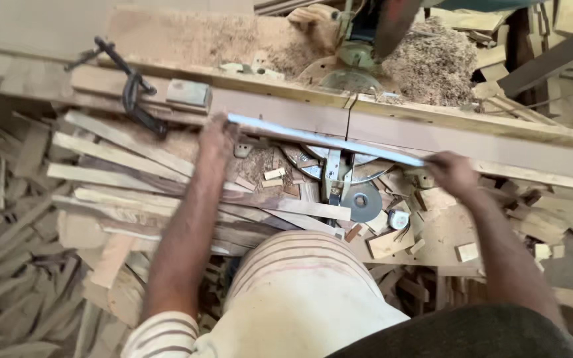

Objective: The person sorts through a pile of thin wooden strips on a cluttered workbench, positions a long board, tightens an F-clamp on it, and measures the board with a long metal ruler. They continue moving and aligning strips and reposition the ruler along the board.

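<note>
My left hand (215,138) grips the left end of a long thin pale strip (326,140), which looks like a metal ruler or slat. My right hand (450,171) grips its right end. The strip lies slanted in front of a long wooden fence board (392,122) of a mitre saw (359,46). The saw's round table and metal base (349,189) sit just below the strip's middle, ringed by small wood offcuts.
A black clamp (134,86) holds the fence at the left. Sawdust is heaped behind the saw. Long wooden slats (127,179) are piled at the left and small blocks (465,250) at the right. A tape measure (398,219) lies near the saw base.
</note>
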Available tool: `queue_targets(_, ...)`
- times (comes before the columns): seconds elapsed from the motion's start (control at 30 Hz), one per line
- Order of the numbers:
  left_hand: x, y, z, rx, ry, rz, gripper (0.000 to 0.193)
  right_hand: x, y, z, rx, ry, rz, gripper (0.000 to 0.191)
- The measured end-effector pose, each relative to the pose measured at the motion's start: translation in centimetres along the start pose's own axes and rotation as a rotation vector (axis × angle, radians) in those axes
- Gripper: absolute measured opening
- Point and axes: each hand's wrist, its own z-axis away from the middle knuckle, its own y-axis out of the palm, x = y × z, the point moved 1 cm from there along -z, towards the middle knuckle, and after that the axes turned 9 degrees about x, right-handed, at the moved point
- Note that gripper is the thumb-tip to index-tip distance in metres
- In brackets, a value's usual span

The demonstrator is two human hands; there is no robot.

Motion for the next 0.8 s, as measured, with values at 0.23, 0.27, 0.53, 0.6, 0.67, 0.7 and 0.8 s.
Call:
queue_targets(0.23,0.5,3.7,-2.2,-0.044,-0.032,0.184,0.035,-0.6,-5.7,0.3,-0.255,-0.386,0.405,0.025)
queue_targets(0.27,0.9,4.0,-2.6,-0.021,-0.02,0.21,0.036,0.2,-5.3,0.1,-0.242,-0.394,0.397,0.025)
queue_targets(0.53,0.6,3.3,-6.8,-0.068,-0.027,-0.122,0.041,2.9,-4.5,-2.4,-0.357,-0.561,0.313,0.021)
queue_targets(0.6,0.0,3.6,-7.4,-0.092,-0.055,-0.274,0.048,3.2,-4.4,-2.8,-0.354,-0.609,0.233,0.02)
queue_targets(0.67,-0.6,3.9,-7.5,-0.117,-0.083,-0.432,0.057,3.5,-4.2,-3.1,-0.371,-0.587,0.253,0.019)
queue_targets(0.7,-0.7,4.1,-7.3,-0.141,-0.093,-0.442,0.062,3.5,-4.1,-3.3,-0.384,-0.577,0.251,0.02)
queue_targets(0.8,-1.1,4.6,-6.5,-0.222,-0.099,-0.425,0.052,4.2,-4.0,-3.6,-0.409,-0.568,0.258,0.019)
